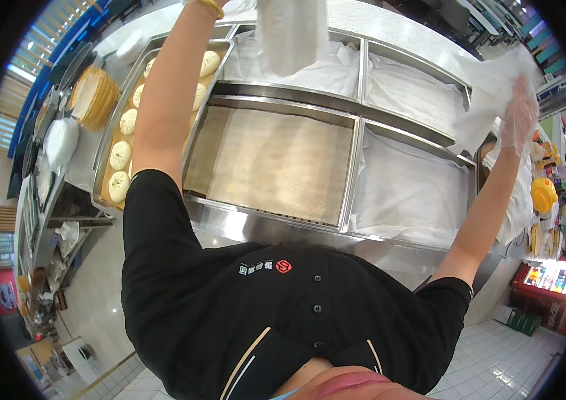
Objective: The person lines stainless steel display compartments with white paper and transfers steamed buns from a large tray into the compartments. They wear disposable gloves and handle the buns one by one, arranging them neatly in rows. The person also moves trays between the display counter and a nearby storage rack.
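Note:
At the right, my right hand, in a clear plastic glove, is raised and closed on a white cloth that hangs in loose folds. My left forearm reaches up past the far edge of the view, with a yellow band at the wrist. Only a bit of my left hand shows, and its fingers are hidden. Beside it a blurred white cloth hangs over the far middle tray; whether that hand grips it is not visible. Below lies a metal tray lined with a beige mesh mat.
White cloths line a near right tray, a far right tray and the far middle tray. At the left, a tray carries several pale round buns. Beyond it are stacked woven rounds and a white plastic bag.

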Demonstrator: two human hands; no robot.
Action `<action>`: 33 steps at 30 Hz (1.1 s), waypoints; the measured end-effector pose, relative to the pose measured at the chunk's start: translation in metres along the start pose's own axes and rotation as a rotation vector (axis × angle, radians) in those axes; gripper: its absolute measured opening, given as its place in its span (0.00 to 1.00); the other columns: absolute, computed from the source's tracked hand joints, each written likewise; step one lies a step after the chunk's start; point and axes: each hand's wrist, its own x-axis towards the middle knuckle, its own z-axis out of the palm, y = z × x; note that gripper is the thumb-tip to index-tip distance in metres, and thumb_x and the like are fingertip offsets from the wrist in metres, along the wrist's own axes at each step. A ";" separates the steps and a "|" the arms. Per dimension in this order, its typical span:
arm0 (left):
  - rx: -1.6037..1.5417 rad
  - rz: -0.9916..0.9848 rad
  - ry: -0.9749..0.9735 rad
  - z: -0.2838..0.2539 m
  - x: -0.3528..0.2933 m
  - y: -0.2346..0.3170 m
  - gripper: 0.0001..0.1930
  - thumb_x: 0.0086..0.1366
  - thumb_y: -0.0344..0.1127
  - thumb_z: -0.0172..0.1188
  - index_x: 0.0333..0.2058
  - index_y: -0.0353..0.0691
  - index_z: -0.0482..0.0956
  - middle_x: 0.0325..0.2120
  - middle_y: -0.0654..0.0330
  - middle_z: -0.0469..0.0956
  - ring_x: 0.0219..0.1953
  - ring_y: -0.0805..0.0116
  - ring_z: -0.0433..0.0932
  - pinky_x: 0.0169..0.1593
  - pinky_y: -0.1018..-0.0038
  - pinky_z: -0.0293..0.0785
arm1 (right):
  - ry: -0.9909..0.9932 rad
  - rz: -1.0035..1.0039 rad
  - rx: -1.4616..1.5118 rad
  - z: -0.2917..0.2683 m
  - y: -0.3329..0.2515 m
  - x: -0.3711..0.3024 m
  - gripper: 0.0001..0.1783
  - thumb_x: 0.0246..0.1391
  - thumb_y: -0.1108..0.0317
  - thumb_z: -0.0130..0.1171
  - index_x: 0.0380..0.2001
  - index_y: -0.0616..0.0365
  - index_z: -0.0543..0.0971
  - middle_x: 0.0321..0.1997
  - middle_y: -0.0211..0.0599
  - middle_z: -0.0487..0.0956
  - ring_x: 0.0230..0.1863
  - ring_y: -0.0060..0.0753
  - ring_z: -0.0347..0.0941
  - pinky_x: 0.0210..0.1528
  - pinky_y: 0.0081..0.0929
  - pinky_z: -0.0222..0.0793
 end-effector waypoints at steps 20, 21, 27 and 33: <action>0.641 -0.487 -0.805 0.184 -0.123 0.002 0.12 0.57 0.42 0.64 0.32 0.39 0.81 0.29 0.67 0.77 0.35 0.79 0.72 0.43 0.80 0.68 | -0.951 -0.128 0.611 0.029 -0.065 -0.056 0.31 0.43 0.67 0.66 0.52 0.62 0.70 0.46 0.33 0.76 0.50 0.23 0.69 0.56 0.24 0.61; 0.673 -0.498 -0.771 0.175 -0.121 0.015 0.13 0.57 0.42 0.64 0.35 0.39 0.81 0.29 0.69 0.77 0.35 0.81 0.72 0.41 0.80 0.68 | -0.994 -0.126 0.642 0.026 -0.065 -0.054 0.32 0.41 0.71 0.65 0.53 0.63 0.69 0.48 0.33 0.75 0.49 0.23 0.70 0.57 0.24 0.61; 0.184 -0.630 -0.573 0.127 -0.091 0.048 0.12 0.64 0.34 0.56 0.46 0.41 0.75 0.35 0.68 0.77 0.38 0.79 0.74 0.42 0.81 0.72 | -0.898 -0.082 0.092 0.006 -0.041 -0.052 0.40 0.28 0.69 0.70 0.51 0.64 0.71 0.43 0.35 0.76 0.46 0.31 0.70 0.56 0.29 0.60; 0.205 -0.403 -0.138 0.096 -0.093 0.077 0.14 0.65 0.36 0.55 0.49 0.42 0.72 0.37 0.66 0.77 0.39 0.76 0.75 0.45 0.79 0.74 | -0.986 -0.122 0.555 0.014 -0.050 -0.038 0.30 0.35 0.67 0.69 0.47 0.58 0.75 0.39 0.27 0.77 0.42 0.20 0.71 0.51 0.22 0.64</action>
